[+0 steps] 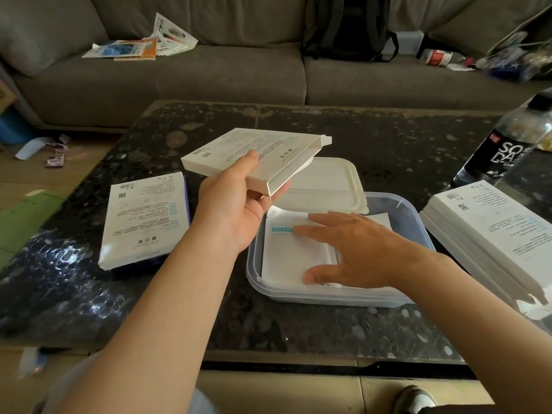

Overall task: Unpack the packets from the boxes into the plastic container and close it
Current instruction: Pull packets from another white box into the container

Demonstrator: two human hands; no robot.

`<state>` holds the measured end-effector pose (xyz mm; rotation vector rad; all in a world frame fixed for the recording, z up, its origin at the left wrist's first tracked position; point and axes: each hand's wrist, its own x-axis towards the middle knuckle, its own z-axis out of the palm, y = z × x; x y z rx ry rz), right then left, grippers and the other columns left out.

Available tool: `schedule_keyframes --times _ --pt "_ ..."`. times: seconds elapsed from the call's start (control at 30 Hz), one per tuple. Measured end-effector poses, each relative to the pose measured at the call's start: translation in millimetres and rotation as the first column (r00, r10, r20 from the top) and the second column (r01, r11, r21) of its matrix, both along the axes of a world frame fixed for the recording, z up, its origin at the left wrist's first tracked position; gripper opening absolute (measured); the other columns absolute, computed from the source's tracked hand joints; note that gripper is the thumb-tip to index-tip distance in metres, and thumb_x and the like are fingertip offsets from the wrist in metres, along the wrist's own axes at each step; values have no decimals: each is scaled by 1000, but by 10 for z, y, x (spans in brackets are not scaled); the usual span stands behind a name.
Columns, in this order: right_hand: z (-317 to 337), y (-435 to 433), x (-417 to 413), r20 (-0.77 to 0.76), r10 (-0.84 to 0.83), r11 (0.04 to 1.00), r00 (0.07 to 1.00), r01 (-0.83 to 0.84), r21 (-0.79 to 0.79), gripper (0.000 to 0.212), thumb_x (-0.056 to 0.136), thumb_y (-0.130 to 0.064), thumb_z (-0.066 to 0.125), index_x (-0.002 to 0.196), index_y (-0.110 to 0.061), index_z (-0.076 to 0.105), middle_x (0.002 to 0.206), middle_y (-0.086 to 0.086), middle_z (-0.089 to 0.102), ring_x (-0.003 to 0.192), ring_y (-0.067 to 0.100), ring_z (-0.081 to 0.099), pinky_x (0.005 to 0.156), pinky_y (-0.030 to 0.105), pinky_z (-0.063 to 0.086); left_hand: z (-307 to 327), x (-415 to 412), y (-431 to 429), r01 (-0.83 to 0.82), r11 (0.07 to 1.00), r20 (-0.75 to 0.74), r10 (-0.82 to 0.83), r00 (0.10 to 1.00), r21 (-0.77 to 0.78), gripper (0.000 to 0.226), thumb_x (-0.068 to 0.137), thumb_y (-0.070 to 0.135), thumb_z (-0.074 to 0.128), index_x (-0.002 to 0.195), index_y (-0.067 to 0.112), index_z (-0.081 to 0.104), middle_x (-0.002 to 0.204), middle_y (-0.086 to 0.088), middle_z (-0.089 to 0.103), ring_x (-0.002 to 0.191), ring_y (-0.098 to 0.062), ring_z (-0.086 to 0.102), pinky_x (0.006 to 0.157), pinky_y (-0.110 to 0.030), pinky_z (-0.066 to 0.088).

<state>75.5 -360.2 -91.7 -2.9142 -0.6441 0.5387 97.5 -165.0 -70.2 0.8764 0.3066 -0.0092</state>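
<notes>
Above the dark table (388,138), left hand (236,201) grips box (254,153), right hand (349,249) rests flat on packets (286,255)

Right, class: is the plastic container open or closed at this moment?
Open: its white lid lies behind the plastic container, not covering it, and the right hand rests flat on packets inside.
</notes>
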Motion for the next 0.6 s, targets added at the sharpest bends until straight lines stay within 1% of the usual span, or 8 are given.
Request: schedule_keyframes --times 0.17,0.33,0.47,0.6 --pt "-74 103 37 -45 76 997 996 -75 15 88 80 -81 45 154 -54 6 167 -17 -1 156 19 1 124 43 11 8 -7 3 0 1000 -3 0 1000 -5 48 97 12 72 140 23 53 125 -14 70 108 -32 73 85 -49 65" --pt "-116 129 68 -62 82 996 995 -84 -22 94 70 -88 31 153 -55 2 167 -17 -2 156 20 1 124 45 11 13 -12 5 4 1000 -5 -4 1000 -7 46 98 12 71 139 23 53 124 -14 71 107 -30 74 84 -48 65" --pt "-150 135 76 -59 106 993 993 -108 -42 89 78 -86 33 153 -54 -1 168 -16 -5 156 19 0 124 45 8 13 -13 3 7 1000 -10 -7 1000 -9 45 98 12 70 139 23 54 123 -13 72 104 -29 76 84 -48 65" --pt "-176 117 80 -66 120 991 991 -123 -48 92 72 -88 23 153 -55 -5 167 -16 -8 156 19 -2 124 47 5 7 -21 -10 18 1000 -10 -18 1000 -3 45 98 12 70 138 23 53 123 -14 71 108 -31 74 85 -49 65"
